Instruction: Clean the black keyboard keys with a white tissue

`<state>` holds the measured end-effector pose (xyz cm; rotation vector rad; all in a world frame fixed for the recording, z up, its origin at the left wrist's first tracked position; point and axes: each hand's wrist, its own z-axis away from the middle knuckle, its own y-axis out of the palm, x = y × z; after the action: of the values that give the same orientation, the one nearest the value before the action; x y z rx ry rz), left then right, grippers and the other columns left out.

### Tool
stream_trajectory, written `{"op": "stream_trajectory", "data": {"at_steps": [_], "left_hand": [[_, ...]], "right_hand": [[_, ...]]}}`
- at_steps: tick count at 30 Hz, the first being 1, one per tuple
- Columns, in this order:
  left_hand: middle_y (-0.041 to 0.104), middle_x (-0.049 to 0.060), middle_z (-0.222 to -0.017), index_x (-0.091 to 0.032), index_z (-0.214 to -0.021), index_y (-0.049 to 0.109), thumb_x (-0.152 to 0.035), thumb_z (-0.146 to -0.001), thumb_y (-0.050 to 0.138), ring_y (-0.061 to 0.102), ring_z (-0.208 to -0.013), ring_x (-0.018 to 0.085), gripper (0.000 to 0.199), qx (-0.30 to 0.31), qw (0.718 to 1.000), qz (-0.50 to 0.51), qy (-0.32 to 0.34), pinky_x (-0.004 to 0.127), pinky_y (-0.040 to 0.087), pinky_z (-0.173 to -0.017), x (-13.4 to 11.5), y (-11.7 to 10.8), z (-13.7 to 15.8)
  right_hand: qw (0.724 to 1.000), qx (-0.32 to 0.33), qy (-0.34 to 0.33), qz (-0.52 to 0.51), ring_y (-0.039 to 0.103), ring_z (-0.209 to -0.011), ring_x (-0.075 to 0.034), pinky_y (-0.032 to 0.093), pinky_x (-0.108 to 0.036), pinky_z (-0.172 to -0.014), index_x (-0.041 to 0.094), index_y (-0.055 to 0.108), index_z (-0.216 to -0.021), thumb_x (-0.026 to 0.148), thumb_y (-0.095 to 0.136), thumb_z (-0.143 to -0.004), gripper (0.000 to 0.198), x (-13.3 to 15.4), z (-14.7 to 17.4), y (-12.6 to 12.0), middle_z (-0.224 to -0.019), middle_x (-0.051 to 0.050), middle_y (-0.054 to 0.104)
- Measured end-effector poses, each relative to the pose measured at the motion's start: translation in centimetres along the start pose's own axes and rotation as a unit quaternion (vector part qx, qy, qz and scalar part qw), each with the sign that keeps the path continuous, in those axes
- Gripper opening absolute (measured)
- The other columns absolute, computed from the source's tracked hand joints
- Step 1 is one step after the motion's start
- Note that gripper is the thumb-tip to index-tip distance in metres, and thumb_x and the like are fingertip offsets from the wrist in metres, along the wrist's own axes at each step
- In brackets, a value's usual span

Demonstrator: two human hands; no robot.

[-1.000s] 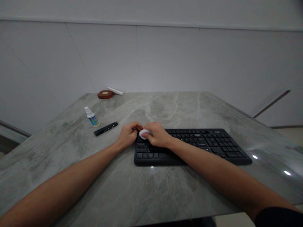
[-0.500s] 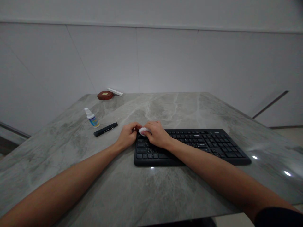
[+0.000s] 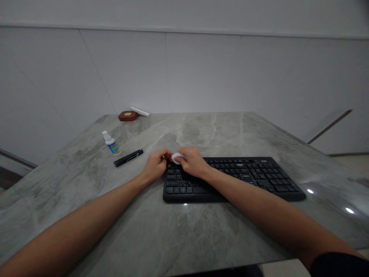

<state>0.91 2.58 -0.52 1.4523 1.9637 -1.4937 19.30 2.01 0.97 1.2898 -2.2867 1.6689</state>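
A black keyboard lies on the grey marbled table. My right hand is over its upper left keys, closed round a crumpled white tissue or cloth. The thumb presses on this white wad, which rests at the top left keys. Beside it, my left hand grips the keyboard's upper left corner with curled fingers; the fingertips are partly hidden. The right forearm crosses over the middle of the keyboard and covers some keys.
Left of my hands lie a black pen-like tool or folded case and a white spray bottle with a blue label. Farther back are a reddish-brown box and a thin white bar. A pale wall stands behind the table.
My right hand has shifted slightly right and away from me with the white wad. The left hand stays at the keyboard's corner, and the keyboard has not moved.
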Motion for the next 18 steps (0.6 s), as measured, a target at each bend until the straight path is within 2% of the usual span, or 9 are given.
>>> {"op": "stream_trajectory", "data": {"at_steps": [6,12,18], "left_hand": [[0.064,0.000,-0.074,-0.016,-0.082,0.065,-0.003,-0.066,0.041,0.056,-0.071,0.015,0.031,-0.008,1.000,-0.020,-0.003,0.027,0.043,-0.069,0.13,0.02,0.03],[0.065,0.000,-0.075,-0.016,-0.083,0.065,-0.003,-0.065,0.041,0.058,-0.071,0.015,0.032,-0.017,1.000,-0.016,-0.015,0.026,0.044,-0.068,0.23,0.08,-0.10],[0.065,0.000,-0.075,-0.016,-0.082,0.065,-0.004,-0.065,0.041,0.058,-0.072,0.015,0.032,-0.027,0.999,-0.009,-0.023,0.025,0.044,-0.067,0.26,0.03,-0.12]], "right_hand": [[1.000,0.020,-0.014,-0.009,0.058,-0.083,-0.016,0.036,-0.029,-0.077,0.016,0.069,-0.083,0.026,0.061,-0.089,0.014,-0.13,-0.17,0.05,-0.085,-0.004,0.069],[0.998,0.009,-0.055,-0.042,0.060,-0.080,-0.016,0.039,-0.027,-0.076,0.018,0.073,-0.086,0.032,0.062,-0.090,0.018,-0.58,-0.40,0.54,-0.085,-0.004,0.072],[0.995,-0.010,-0.049,-0.084,0.062,-0.076,-0.014,0.041,-0.025,-0.073,0.024,0.076,-0.085,0.033,0.065,-0.087,0.014,-0.34,-0.34,0.34,-0.083,0.000,0.074]]}}
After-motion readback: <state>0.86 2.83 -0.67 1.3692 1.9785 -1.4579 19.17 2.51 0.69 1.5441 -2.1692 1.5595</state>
